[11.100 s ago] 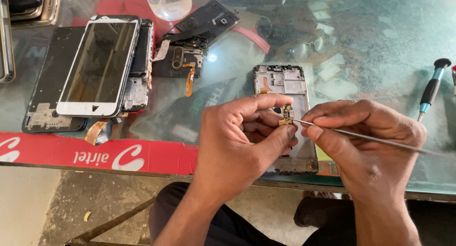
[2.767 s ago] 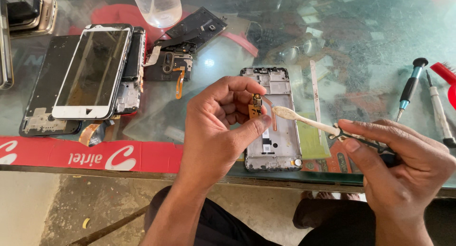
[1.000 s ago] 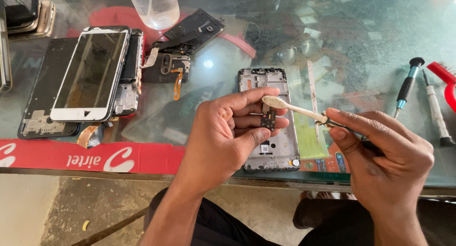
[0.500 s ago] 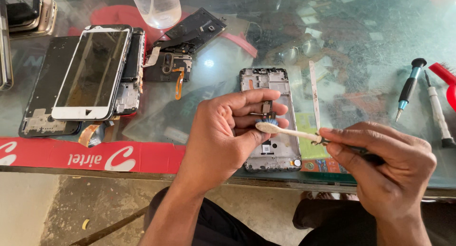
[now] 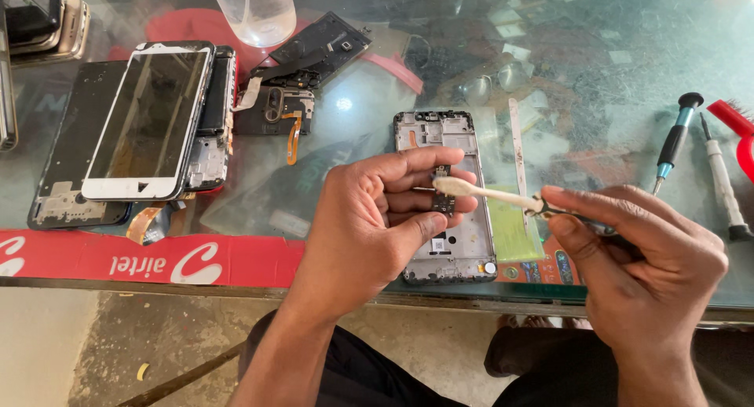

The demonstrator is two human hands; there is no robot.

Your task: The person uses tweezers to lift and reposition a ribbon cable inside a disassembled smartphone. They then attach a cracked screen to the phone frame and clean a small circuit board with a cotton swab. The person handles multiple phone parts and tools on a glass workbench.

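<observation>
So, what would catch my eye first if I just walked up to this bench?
Probably the two bare hands at the centre: the left hand pinches a small dark circuit part while the right hand brushes it with a pale-headed brush. Beneath them lies a grey opened phone frame on the glass tabletop; a white-framed phone screen rests far left.

I see even, soft daylight across the glass bench, bright without harsh contrast. A small white glare spot sits on the glass near the middle, and hazy reflections cloud the far right part. Shadows under my hands are faint. Focus is sharp throughout, with no motion blur; the edges show only slight wide-angle stretch.
</observation>
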